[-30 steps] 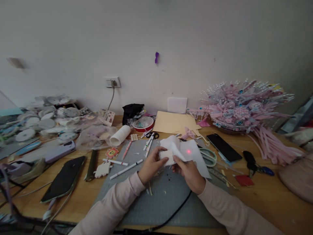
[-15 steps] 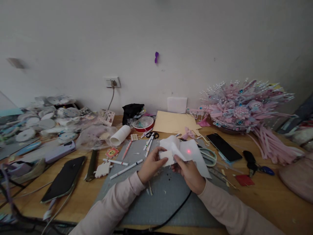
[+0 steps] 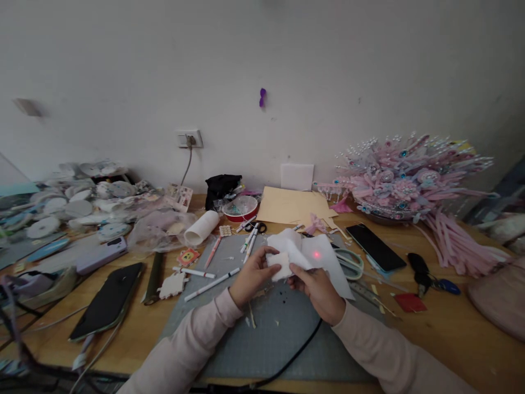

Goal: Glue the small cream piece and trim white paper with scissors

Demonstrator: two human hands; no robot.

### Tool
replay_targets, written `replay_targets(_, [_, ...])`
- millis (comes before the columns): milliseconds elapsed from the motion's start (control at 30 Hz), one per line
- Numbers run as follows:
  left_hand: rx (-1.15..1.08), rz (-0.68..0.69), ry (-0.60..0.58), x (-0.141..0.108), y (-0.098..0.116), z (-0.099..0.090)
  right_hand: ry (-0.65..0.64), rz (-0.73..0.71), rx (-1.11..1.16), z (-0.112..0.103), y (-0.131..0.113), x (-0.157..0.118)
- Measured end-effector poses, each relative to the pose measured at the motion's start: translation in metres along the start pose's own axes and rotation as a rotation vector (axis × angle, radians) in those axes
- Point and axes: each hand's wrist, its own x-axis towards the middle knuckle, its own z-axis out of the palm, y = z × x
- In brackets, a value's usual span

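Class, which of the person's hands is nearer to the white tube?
Left. The left hand is right of the white tube and closer to the camera; the right hand lies farther right, beyond the left hand.

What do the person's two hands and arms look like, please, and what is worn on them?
The left hand and right hand are bare, without gloves. Both arms wear long, plain, pale pink sleeves: the left sleeve and right sleeve reach about to the wrists, with soft creases and no visible pattern.
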Motion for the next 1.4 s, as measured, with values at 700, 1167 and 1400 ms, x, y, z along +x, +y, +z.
replay_targets(700, [-0.28, -0.219, -0.062, -0.007, 0.012, -0.008, 0.029, -0.097, -0.293, -0.003, -0.004, 0.003])
replay_targets(1167, [-0.222, -0.194, -0.1, -0.005, 0.01, -0.008, 0.077, -0.191, -0.547, -0.004, -0.01, 0.0])
replay_targets(1400, [-0.049, -0.14, -0.079, 0.0, 0.006, -0.005, 0.071, -0.192, -0.532, -0.001, -0.012, -0.001])
